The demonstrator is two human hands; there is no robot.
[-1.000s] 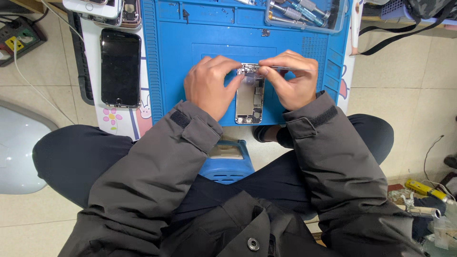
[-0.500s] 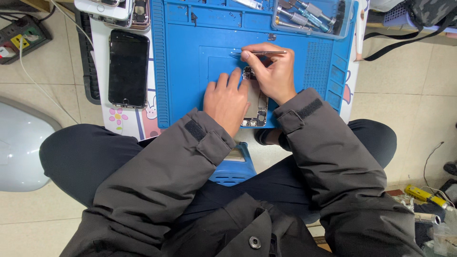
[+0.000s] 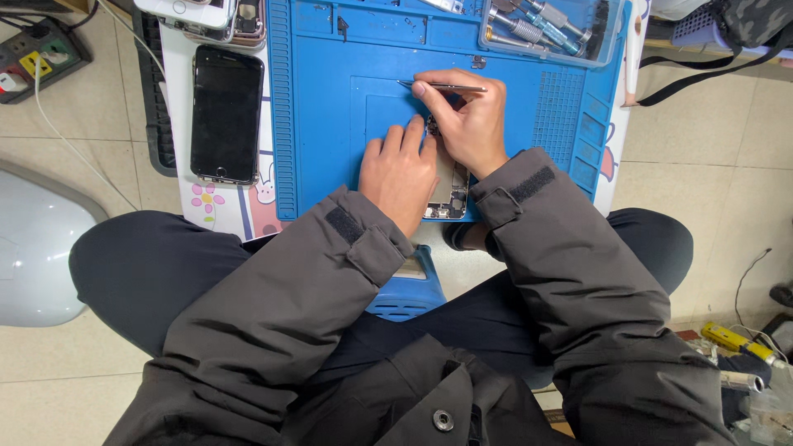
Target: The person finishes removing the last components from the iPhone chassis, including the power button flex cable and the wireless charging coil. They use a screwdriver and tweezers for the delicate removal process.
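An opened phone body [image 3: 448,195] lies on the blue repair mat [image 3: 330,124], its inner parts showing. My left hand [image 3: 401,175] rests flat on its left side, pressing it down. My right hand [image 3: 464,120] is above the phone's top end and grips metal tweezers [image 3: 442,86], which point left over the mat. Both arms wear dark grey jacket sleeves.
A black phone screen [image 3: 225,114] lies left of the mat on a white patterned table. More phones [image 3: 206,15] sit at the top left. A clear tray of screwdrivers [image 3: 545,25] stands at the mat's top right. A power strip [image 3: 29,56] lies on the floor.
My right hand has lifted the tweezers away from the phone, up and to the left. My left hand stays on the phone. The view has shifted slightly.
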